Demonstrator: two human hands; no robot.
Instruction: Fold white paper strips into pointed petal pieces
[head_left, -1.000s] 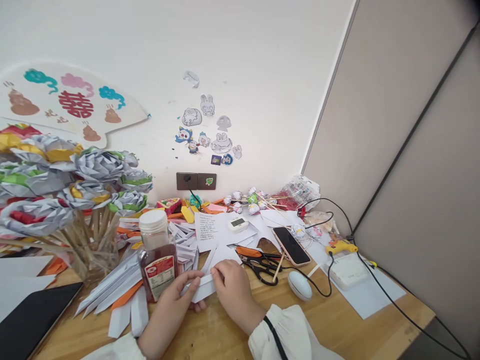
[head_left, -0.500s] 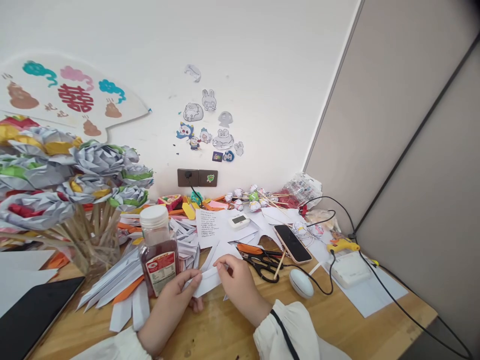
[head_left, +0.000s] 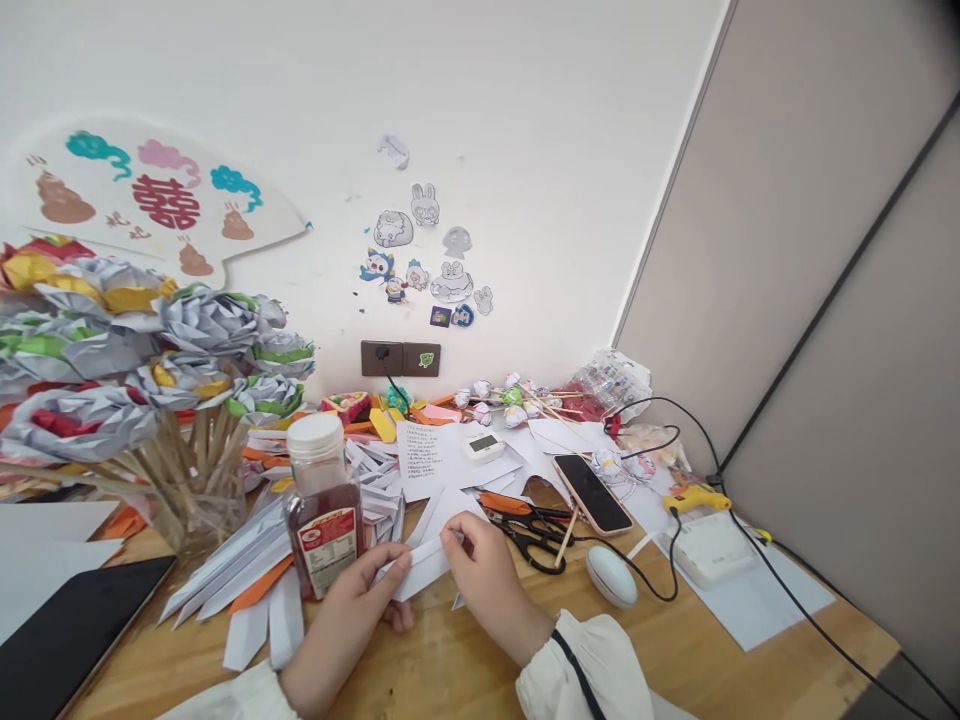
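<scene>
Both my hands grip a small folded piece of white paper (head_left: 421, 566) just above the wooden desk (head_left: 675, 650). My left hand (head_left: 356, 608) pinches its left end, thumb on top. My right hand (head_left: 491, 578) pinches the right end with closed fingertips. The paper lies tilted, its right end higher. A jar with a white lid and red label (head_left: 322, 507) stands right beside my left hand. Folded white and orange paper strips (head_left: 240, 580) lie spread to the left of the jar.
A glass of sticks with paper flowers (head_left: 150, 400) stands at the left, a dark tablet (head_left: 67, 640) in the near left corner. Black scissors (head_left: 532, 535), a phone (head_left: 592, 492), a white mouse (head_left: 613, 576), a yellow glue gun (head_left: 694, 495) and cables lie to the right.
My right hand has slid a little along the paper towards its right end and the paper tilts more. The view has shifted slightly right.
</scene>
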